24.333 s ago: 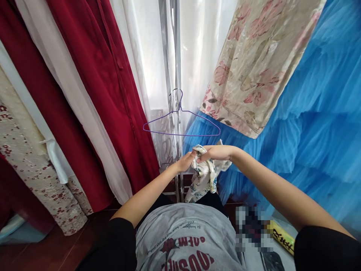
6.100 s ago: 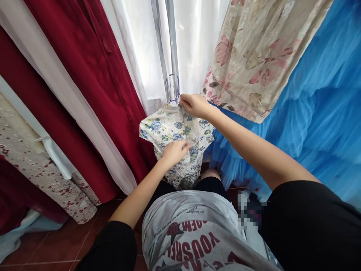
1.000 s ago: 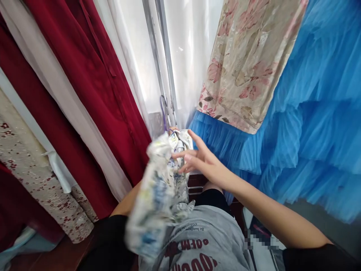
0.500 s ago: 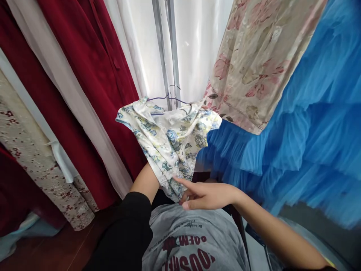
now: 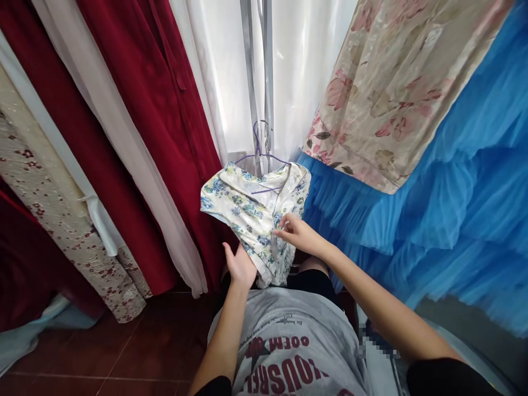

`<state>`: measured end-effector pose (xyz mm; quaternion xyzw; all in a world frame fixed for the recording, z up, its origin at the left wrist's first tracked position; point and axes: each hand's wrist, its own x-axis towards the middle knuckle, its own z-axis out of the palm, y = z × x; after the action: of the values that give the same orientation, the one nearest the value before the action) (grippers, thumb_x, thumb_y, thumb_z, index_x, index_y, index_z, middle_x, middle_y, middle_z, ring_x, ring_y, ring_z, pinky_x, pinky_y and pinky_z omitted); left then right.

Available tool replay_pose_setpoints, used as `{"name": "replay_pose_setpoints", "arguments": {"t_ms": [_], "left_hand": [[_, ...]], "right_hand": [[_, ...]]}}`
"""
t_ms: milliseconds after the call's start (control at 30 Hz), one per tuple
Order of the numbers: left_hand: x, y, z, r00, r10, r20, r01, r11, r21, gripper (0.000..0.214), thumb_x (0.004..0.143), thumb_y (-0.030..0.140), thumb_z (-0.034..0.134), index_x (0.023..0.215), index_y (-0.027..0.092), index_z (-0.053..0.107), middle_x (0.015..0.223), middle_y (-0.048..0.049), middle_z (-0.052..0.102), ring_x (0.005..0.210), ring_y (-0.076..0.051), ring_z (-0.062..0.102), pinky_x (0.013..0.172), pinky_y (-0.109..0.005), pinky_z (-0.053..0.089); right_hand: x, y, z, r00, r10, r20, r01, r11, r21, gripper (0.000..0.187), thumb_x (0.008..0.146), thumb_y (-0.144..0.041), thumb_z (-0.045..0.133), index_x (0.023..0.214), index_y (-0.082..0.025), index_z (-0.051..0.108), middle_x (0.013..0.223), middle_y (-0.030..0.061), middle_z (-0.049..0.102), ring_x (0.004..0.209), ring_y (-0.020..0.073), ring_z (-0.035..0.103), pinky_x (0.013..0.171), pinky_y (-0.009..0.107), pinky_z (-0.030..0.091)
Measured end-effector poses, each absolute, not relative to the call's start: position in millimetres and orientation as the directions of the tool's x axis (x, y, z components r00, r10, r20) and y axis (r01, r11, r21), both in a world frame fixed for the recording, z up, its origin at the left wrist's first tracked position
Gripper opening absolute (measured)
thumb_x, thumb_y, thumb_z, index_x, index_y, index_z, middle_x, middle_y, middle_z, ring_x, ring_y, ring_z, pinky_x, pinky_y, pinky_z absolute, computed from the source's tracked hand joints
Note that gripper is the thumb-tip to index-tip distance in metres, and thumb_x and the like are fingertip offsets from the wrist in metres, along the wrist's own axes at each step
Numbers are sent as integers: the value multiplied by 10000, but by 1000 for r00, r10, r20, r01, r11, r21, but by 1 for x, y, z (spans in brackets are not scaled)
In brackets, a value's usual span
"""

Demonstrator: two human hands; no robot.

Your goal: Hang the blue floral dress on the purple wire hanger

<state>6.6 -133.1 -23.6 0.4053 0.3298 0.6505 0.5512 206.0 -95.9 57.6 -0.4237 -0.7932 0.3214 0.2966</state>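
A white sleeveless blouse (image 5: 258,228) with blue and yellow flowers hangs in front of me on a thin purple hanger (image 5: 258,146). Its V-shaped neck faces up, and a hanger bar shows inside. At the lower left side of the blouse is my left hand (image 5: 241,268); its thumb sticks out to the side and its other fingers are partly hidden behind the cloth. My right hand (image 5: 299,232) is at the front of the blouse below the neck, thumb and fingers drawn together at the fabric.
Dark red garments (image 5: 165,137) and a pale flowered one (image 5: 45,203) hang on the left. A beige flowered dress (image 5: 388,104) and ruffled blue tulle (image 5: 433,220) hang on the right. Behind stands a grey metal pole (image 5: 269,66) before white cloth (image 5: 307,66). The floor (image 5: 165,335) is dark red tile.
My left hand has come partly out from behind the blouse, its thumb now showing. My right hand has moved up the front from near the hem, its pointing index finger now drawn in.
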Motion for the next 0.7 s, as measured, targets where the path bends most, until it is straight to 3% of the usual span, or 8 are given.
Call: {"name": "replay_pose_setpoints", "arguments": {"t_ms": [100,200,267,400,433,500,600,700], "left_hand": [[6,-135,-30,-161,970,181,-449,-236,862,562,804,560,699,1295,296,626,1325,-90,670,1295,-303,587,1054,-444,467],[1,-123,-37,-218,961,169,-342,-238,909,457,761,338,717,1205,250,647,1202,-82,716,1218,-294,630,1028,-414,483],[-6,-114,-43,-321,923,211,-203,-285,937,383,805,321,638,1176,230,637,1165,-93,710,1187,-298,636,1010,-418,488],[-14,-114,-51,-634,595,494,287,-412,865,453,848,271,613,1289,255,514,1348,-145,555,1297,-307,524,1062,-434,430],[-10,-116,-51,-616,548,566,372,-430,822,471,855,266,625,1308,264,494,1373,-153,521,1310,-308,503,1067,-436,421],[5,-120,-49,-446,609,656,428,-498,754,432,865,279,656,1275,275,521,1319,-147,548,1254,-306,534,1044,-430,428],[35,-116,-43,-135,763,632,361,-556,749,315,855,319,702,1147,277,593,1106,-113,648,1060,-288,621,962,-412,461],[54,-102,-36,-62,793,607,380,-543,749,165,901,326,646,1044,260,596,975,-100,667,950,-272,643,887,-398,469]], "right_hand": [[192,-71,46,-404,858,318,610,512,-605,458,913,-387,645,1304,-197,502,826,7,686,690,174,597,646,266,386],[184,-57,39,-466,846,259,723,533,-439,223,956,-383,591,1053,-185,622,777,28,677,691,176,582,612,263,320],[185,-57,37,-497,836,234,769,549,-327,235,986,-397,547,912,-189,626,754,41,677,701,185,588,600,271,287],[197,-70,43,-549,807,219,791,586,-177,284,1037,-378,444,928,-187,623,796,83,709,743,215,641,625,280,315],[200,-74,46,-564,800,202,790,595,-148,289,1048,-360,415,951,-180,620,817,98,717,755,223,654,635,283,332],[203,-79,51,-603,783,153,778,619,-103,267,1053,-297,383,1006,-163,610,868,131,732,783,236,674,658,287,368],[202,-83,58,-648,757,80,755,653,-66,183,994,-177,437,1077,-132,593,904,170,739,801,256,686,672,295,403],[202,-82,63,-676,732,86,732,680,-40,342,959,-144,456,1294,-94,501,859,165,737,757,271,680,650,306,402]]}}
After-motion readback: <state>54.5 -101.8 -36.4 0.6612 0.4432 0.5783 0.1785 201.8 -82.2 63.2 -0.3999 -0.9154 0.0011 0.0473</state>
